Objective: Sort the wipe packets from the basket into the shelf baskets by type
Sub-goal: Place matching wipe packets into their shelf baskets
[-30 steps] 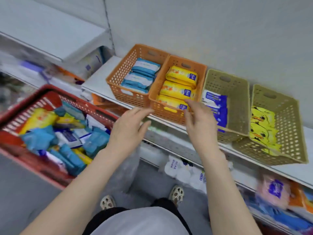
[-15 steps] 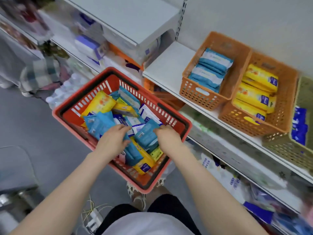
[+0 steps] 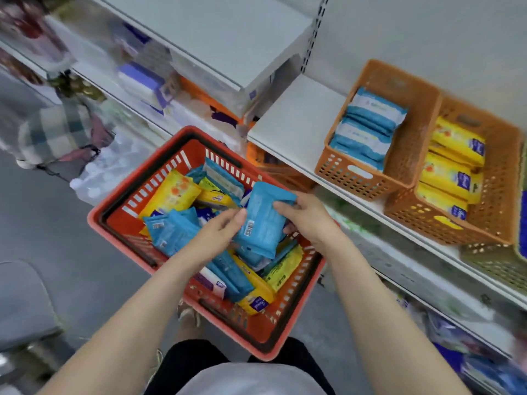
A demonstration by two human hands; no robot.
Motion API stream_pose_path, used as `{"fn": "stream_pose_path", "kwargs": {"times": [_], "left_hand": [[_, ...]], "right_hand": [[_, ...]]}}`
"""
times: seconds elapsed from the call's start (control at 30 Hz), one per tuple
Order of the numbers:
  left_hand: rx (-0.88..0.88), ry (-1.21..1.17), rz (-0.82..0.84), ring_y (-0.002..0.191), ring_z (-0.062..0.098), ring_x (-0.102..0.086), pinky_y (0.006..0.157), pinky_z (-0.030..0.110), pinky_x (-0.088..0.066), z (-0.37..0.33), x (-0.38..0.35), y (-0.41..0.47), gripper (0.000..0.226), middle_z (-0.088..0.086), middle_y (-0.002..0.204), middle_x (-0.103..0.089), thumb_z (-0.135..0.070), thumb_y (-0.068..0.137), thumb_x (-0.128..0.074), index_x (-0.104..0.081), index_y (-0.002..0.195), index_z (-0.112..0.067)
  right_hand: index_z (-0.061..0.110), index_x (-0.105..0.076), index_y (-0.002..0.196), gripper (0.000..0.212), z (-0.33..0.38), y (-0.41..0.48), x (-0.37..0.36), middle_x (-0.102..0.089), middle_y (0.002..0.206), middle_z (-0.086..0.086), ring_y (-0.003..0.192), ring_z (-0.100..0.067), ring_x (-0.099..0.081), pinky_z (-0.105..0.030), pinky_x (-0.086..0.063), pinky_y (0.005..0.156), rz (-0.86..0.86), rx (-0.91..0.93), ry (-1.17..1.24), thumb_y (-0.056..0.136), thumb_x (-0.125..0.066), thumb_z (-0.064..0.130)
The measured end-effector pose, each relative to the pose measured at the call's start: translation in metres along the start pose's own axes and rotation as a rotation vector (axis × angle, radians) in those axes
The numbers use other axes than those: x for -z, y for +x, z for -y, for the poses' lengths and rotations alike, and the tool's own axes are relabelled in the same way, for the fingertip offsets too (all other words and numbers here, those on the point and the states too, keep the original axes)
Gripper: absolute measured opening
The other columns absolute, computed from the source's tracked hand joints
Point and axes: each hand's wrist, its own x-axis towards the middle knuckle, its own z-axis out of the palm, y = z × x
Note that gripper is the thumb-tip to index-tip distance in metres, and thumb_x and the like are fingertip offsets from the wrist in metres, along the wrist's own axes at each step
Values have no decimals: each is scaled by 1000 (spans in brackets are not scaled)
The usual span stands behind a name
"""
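Observation:
A red shopping basket (image 3: 119, 203) sits low in front of me, full of mixed blue, yellow and white wipe packets. Above it I hold one blue wipe packet (image 3: 263, 223), barcode side up. My left hand (image 3: 219, 235) grips its lower left edge and my right hand (image 3: 306, 216) grips its upper right side. On the shelf to the right, an orange shelf basket (image 3: 350, 172) holds blue packets. The orange basket beside it (image 3: 502, 195) holds yellow packets.
A beige basket (image 3: 496, 260) shows at the far right edge. The white shelf (image 3: 296, 118) left of the orange baskets is bare. Shelves with boxed goods run along the back left, and lower shelves hold more packs. A grey seat (image 3: 20, 303) stands at the left.
Both hands left the shelf baskets, reached into the red basket, and now have lifted one blue packet out of the pile. The view swung left and down.

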Motion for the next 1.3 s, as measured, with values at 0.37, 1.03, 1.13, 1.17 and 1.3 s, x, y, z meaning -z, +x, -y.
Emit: {"fn": "stream_pose_path", "kwargs": {"times": [0.37, 1.03, 1.13, 1.17, 1.3], "left_hand": [[117, -210, 51, 102, 32, -66, 87, 49, -55, 9, 93, 30, 30, 16, 113, -69, -10, 81, -65, -60, 110, -15], [161, -147, 175, 96, 22, -68, 76, 38, -57, -2, 84, 32, 34, 10, 121, -67, -21, 99, -56, -49, 129, -7], [89, -88, 162, 102, 18, -66, 76, 34, -55, 2, 83, 29, 27, 2, 123, -65, -17, 102, -52, -47, 127, -21], [83, -88, 167, 106, 18, -65, 81, 37, -55, 3, 82, 28, 24, 0, 126, -64, -19, 103, -49, -48, 126, -25], [180, -218, 198, 101, 19, -69, 87, 47, -55, 3, 79, 25, 30, -1, 114, -72, -45, 104, -38, -57, 121, -30]], "right_hand": [[25, -64, 120, 33, -85, -4, -70, -58, 126, -3, 121, -29, -46, -37, -37, 96, -19, -277, -1412, 90, -54, 14], [17, -69, 108, 26, -27, -60, -106, -71, 109, 2, 108, -10, -65, -26, -51, 89, -670, 152, 360, 87, -69, 2], [18, -64, 118, 37, -20, -62, -110, -69, 113, 2, 112, -13, -62, -29, -52, 95, -748, 223, 397, 87, -67, -2], [17, -63, 118, 37, -18, -60, -113, -69, 113, 2, 113, -13, -61, -31, -51, 97, -761, 236, 414, 87, -66, -2], [20, -66, 111, 32, -10, -45, -140, -66, 115, 8, 115, -8, -59, -35, -49, 101, -552, 229, 170, 86, -66, -1]]}}
